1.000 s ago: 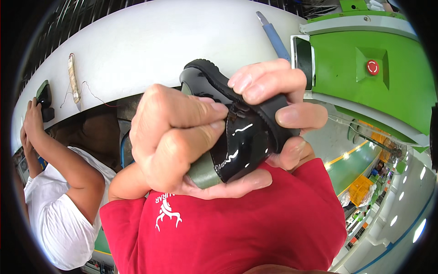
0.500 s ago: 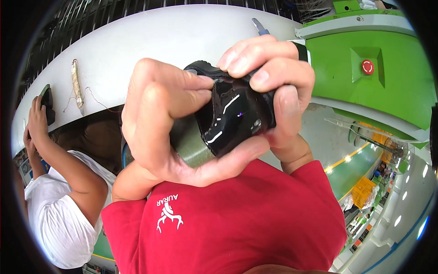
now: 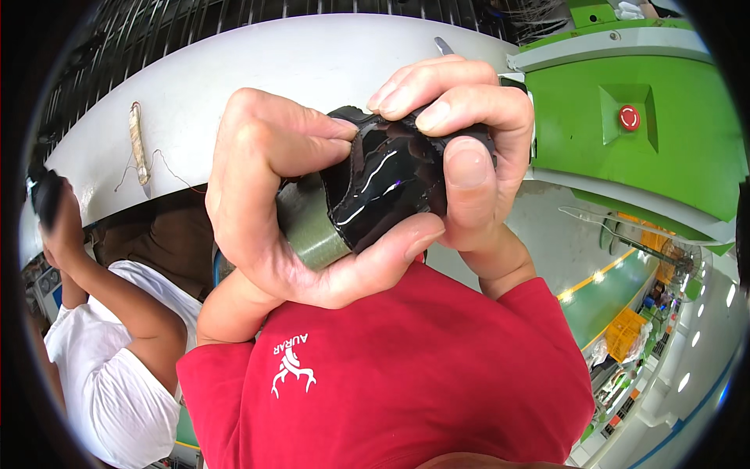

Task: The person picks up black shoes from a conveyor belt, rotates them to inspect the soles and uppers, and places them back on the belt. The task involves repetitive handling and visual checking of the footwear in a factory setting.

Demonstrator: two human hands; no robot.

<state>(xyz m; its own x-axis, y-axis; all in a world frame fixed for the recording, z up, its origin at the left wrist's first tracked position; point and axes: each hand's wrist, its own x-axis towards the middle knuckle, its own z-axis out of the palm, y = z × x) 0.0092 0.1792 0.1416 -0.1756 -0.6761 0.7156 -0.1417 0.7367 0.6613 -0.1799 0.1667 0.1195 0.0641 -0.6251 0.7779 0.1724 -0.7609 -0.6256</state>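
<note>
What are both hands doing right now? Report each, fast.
Left hand: closed around the olive-green cylinder with glossy black wrap.
Right hand: closed, fingertips pinching the black wrap's top edge.

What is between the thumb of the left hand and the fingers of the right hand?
In the head view, a glossy black wrapped object on a grey-green cylinder lies between them; the left hand and right hand both press on it.

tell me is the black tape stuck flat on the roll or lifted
Lifted: the glossy black tape is wrinkled and pulled up off the olive roll between both hands.
</note>
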